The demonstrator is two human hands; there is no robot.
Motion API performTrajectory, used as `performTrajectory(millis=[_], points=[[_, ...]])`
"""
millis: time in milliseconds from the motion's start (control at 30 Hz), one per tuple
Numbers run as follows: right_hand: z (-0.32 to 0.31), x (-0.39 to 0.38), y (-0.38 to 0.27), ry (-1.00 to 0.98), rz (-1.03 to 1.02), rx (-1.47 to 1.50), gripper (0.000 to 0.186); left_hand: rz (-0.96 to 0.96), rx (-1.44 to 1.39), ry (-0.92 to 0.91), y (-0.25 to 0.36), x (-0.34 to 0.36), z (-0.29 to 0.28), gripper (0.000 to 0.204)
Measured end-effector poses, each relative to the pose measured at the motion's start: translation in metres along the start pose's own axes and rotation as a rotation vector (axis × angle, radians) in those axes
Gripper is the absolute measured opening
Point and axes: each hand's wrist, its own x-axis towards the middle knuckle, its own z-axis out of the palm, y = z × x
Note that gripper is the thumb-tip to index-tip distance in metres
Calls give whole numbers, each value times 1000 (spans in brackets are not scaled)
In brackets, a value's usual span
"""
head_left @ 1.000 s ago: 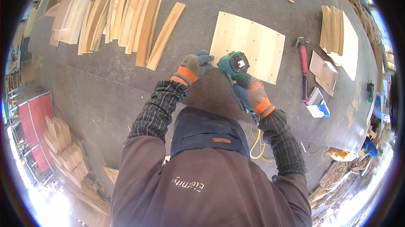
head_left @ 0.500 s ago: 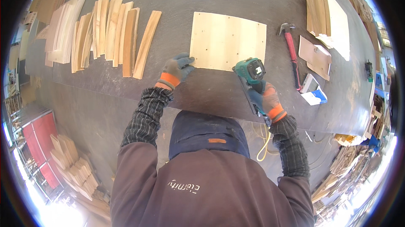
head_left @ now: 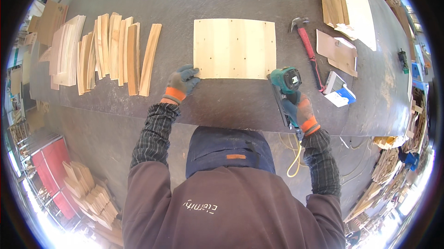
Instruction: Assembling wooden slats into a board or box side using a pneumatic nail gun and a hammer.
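While left hand [head_left: 182,82] touches front left corner of board [head_left: 226,48], grip unclear, right hand [head_left: 303,111], clutching nail gun [head_left: 284,79], has shifted toward table [head_left: 226,105]'s right edge; work apparently at board's other corner now.

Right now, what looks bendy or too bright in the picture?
Head view: fisheye distortion bows the wooden panel and separate wooden slat; head view: white glare washes out the lower-left rim; head view: the claw hammer looks fairly sharp.

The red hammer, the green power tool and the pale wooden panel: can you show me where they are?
Red hammer [head_left: 308,49]: head view, on its handle.
Green power tool [head_left: 280,79]: head view, on its upper casing.
Pale wooden panel [head_left: 234,49]: head view, middle of its top face.
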Motion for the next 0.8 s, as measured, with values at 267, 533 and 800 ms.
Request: performTrajectory(millis=[267,533,800], points=[[-11,-20,-4,90,57,44,28,4,-2,10,-18,1,0,36],[-66,-26,113,652,-3,-693,36,64,122,-167,22,-2,24,38],[-51,-16,135,513,12,-676,73,-151,94,-301,63,40,-13,45]])
